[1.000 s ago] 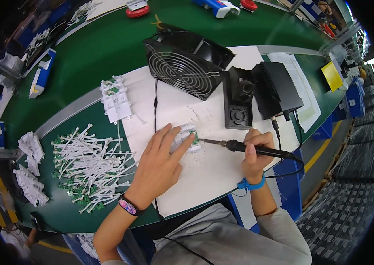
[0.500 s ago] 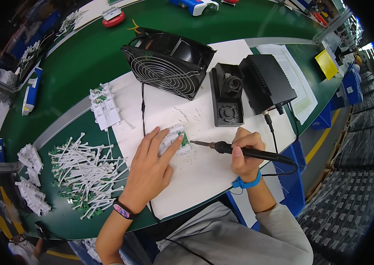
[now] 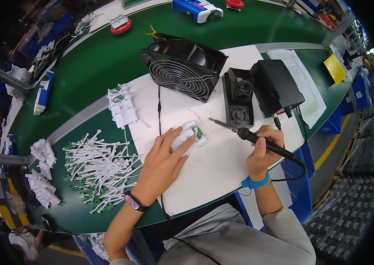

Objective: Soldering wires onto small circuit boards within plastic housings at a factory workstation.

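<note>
Steadying white plastic housing under spread fingers of left hand; gripping soldering iron in tightly curled fingers of right hand. Might burn left fingertips through low tip swing.

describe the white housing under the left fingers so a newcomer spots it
On the green table, find the white sheet bearing the black fan. On the fan's near side, the left hand rests on the white housing, the only one being touched.

Left hand lies palm-down, fingers forward; right hand curls, 2 lower fingers seemingly tucked.
</note>
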A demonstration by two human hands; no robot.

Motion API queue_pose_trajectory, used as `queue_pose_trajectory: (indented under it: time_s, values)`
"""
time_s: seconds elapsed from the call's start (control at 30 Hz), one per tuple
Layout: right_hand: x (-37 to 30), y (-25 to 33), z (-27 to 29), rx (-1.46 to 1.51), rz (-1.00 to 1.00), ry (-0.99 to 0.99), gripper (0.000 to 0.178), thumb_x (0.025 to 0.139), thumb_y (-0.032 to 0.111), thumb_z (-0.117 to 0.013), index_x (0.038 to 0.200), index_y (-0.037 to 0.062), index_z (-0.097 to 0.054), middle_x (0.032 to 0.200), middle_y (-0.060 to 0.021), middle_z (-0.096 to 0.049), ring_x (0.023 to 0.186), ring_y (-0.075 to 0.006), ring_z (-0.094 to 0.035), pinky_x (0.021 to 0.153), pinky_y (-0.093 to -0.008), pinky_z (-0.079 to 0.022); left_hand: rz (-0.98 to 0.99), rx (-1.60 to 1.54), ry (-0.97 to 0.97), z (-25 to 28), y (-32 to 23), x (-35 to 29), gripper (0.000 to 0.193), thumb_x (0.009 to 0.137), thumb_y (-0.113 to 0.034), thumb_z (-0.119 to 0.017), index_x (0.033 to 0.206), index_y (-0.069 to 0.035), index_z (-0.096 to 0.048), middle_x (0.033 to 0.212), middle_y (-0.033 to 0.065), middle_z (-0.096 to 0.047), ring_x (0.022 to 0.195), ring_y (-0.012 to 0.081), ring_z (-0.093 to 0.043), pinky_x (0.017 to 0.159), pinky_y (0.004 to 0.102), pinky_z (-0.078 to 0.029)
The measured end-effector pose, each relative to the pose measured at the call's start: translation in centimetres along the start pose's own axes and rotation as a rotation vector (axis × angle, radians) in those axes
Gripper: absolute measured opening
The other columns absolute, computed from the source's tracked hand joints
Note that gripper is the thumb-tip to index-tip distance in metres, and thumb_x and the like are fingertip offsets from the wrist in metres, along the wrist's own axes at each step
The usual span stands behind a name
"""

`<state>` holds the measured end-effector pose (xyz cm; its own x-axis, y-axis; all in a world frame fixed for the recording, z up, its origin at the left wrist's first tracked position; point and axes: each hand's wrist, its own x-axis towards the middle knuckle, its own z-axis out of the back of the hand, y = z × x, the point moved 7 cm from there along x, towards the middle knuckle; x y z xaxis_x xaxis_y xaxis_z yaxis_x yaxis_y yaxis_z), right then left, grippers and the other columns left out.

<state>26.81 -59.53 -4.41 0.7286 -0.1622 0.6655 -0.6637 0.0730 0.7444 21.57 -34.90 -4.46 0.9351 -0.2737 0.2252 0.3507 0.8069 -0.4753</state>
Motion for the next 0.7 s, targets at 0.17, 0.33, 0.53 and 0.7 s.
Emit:
queue_pose_trajectory:
  time_s: [0.17,0.33,0.53,0.7]
  values:
    - [-0.1,0.2,-1.1,0.009,-0.066,0.053,0.017,0.095,0.009,-0.067,0.102,-0.0022,-0.056,0.075,-0.0101,-0.061,0.060,-0.0120,-0.058,0.054,-0.0212,-0.044,0.036,0.036,-0.129,-1.2,-0.5,0.1,0.047,0.084,-0.016,-0.079,0.129,-0.011,-0.068,0.139,0.0153,-0.056,0.122,0.0357,-0.056,0.092,0.0415,-0.056]
    - [-0.7,-0.4,-1.5,0.002,-0.113,0.148,0.017,0.089,0.001,-0.074,0.100,-0.0047,-0.062,0.073,-0.0112,-0.067,0.064,-0.0135,-0.064,0.058,-0.0230,-0.047,0.131,0.144,-0.317,-2.2,-2.0,0.0,0.048,0.081,-0.018,-0.082,0.125,-0.004,-0.070,0.134,0.0179,-0.059,0.116,0.0388,-0.057,0.089,0.0428,-0.056]
    - [-0.4,-0.1,-3.1,-0.109,-0.043,0.318,0.020,0.078,-0.001,-0.081,0.092,-0.0021,-0.067,0.073,-0.0129,-0.070,0.059,-0.0198,-0.067,0.057,-0.0270,-0.050,0.171,0.110,-0.236,-2.2,-2.4,-0.6,0.050,0.087,-0.013,-0.073,0.133,0.001,-0.062,0.140,0.0294,-0.049,0.121,0.0418,-0.052,0.090,0.0416,-0.056]
    - [-0.1,0.6,-4.2,-0.163,0.045,0.419,0.021,0.079,0.000,-0.082,0.094,-0.0008,-0.068,0.072,-0.0127,-0.069,0.058,-0.0212,-0.067,0.055,-0.0272,-0.050,0.184,0.077,-0.208,-2.1,-2.4,-0.7,0.050,0.087,-0.014,-0.072,0.134,0.001,-0.061,0.141,0.0301,-0.048,0.118,0.0409,-0.053,0.089,0.0408,-0.056]
